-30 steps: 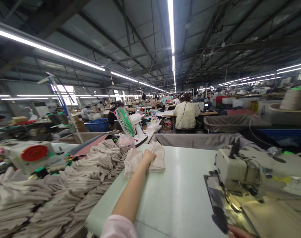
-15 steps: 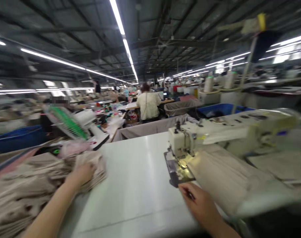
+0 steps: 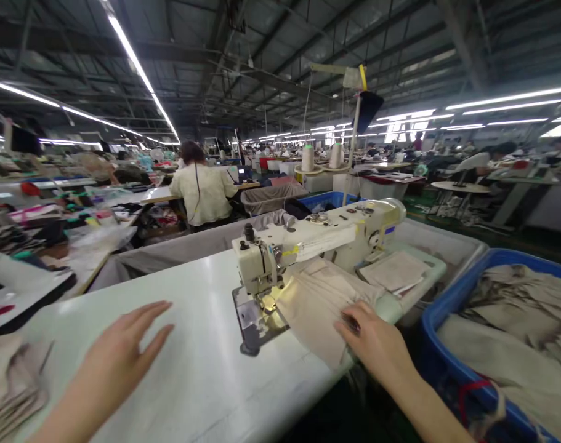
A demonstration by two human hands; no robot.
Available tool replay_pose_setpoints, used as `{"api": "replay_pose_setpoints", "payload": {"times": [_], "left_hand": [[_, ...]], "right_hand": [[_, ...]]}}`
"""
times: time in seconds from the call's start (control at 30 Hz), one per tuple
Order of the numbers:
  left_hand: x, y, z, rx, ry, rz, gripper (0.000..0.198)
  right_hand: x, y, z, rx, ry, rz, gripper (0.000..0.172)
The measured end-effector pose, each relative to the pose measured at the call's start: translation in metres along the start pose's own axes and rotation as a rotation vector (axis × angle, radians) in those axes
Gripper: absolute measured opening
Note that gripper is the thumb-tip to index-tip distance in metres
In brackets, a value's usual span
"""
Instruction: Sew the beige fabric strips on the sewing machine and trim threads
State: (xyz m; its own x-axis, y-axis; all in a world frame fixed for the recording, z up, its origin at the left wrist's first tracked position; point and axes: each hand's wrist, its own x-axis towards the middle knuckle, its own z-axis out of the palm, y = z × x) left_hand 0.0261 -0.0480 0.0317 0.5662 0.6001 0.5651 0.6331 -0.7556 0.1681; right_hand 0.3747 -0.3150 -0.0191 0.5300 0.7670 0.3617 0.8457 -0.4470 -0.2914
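Beige fabric (image 3: 314, 311) is lying on the tabletop (image 3: 188, 307), partly beneath the arm of the sewing machine (image 3: 317, 231). On the near side of the machine, the right hand (image 3: 377, 341) is bending its fingers over the fabric's outer edge; whether its grip is pinching the cloth cannot be told. Left of the machine, the left hand (image 3: 116, 351) is hovering, its grip open and empty. A cloth stack (image 3: 7, 387) is lying farther left of the machine. Right of the machine, a blue bin (image 3: 430, 317) is holding more cloth. Behind the machine, a person (image 3: 201, 191) is facing away.
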Motion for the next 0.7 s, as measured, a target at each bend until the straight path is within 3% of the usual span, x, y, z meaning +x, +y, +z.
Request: {"api": "replay_pose_setpoints", "payload": {"times": [0.1,0.17,0.3,0.5,0.7], "left_hand": [[-0.004,0.074,0.031,-0.180,-0.100,0.213,0.025],[-0.012,0.125,0.045,-0.285,-0.187,0.302,0.025],[-0.025,0.196,0.067,-0.459,-0.386,0.342,0.035],[-0.030,0.245,0.101,-0.548,-0.515,0.211,0.068],[-0.038,0.259,0.123,-0.567,-0.494,0.095,0.074]], "right_hand": [[-0.008,-0.006,0.006,-0.123,0.025,0.011,0.013],[-0.012,-0.008,0.008,-0.182,0.050,0.024,0.017],[-0.009,-0.006,0.007,-0.229,0.018,0.025,0.015],[0.000,-0.007,0.002,-0.176,0.015,0.010,0.013],[-0.007,-0.006,-0.003,-0.183,-0.027,0.021,0.009]]}}
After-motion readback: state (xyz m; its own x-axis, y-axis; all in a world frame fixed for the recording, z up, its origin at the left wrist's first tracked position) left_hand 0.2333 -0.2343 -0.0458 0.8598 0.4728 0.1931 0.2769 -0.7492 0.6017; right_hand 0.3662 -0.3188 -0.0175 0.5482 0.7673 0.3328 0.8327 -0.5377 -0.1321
